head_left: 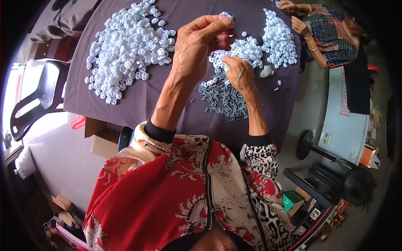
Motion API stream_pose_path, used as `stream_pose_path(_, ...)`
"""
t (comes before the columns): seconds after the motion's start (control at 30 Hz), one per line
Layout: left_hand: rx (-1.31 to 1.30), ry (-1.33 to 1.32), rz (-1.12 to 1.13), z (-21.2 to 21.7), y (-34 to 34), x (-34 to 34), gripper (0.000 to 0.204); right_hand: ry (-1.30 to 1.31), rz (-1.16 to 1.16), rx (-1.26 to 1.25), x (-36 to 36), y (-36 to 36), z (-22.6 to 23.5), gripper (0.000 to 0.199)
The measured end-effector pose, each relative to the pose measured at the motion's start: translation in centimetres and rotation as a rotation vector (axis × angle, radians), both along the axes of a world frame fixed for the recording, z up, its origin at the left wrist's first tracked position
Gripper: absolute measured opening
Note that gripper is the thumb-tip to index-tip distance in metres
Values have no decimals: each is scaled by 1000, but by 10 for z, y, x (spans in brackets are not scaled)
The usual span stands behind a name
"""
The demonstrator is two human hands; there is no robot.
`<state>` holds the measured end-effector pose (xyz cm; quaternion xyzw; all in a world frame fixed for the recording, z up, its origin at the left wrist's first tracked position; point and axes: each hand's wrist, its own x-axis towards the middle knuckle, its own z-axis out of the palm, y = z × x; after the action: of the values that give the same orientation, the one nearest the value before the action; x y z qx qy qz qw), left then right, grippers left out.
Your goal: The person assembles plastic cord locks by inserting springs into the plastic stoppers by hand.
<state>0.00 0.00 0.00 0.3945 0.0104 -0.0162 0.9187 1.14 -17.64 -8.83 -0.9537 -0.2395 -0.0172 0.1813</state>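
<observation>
My left hand (200, 39) is raised over the far middle of the table, thumb and fingers pinched on a small white plastic piece (226, 14) at the fingertips. Closer to me and to the right, my right hand (241, 76) is closed above a heap of small grey screws (226, 102). Something pale shows at its thumb and finger; what it holds, if anything, is hidden. Behind it lies a pile of white plastic pieces (248, 51), partly covered by my hands. A crumpled whitish scrap (266, 72) rests to its right.
A large heap of white plastic pieces (130, 48) covers the left of the dark tablecloth (150, 94). Another pile (279, 39) lies at the far right, where a co-worker's hand (300, 27) reaches in. A black chair (42, 98) stands at the left, near a cardboard box (104, 140).
</observation>
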Motion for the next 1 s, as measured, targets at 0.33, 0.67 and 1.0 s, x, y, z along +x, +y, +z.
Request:
stream_pose_path(0.33,3,32,39,-1,8,4,17,-43,36,-93,25,15,-3,24)
stream_pose_path(0.67,-56,12,-35,2,-1,1,15,-185,145,-50,18,8,-7,5)
stream_pose_path(1.0,-44,-13,-77,10,-8,-8,13,153,-74,475,-1,0,23,10)
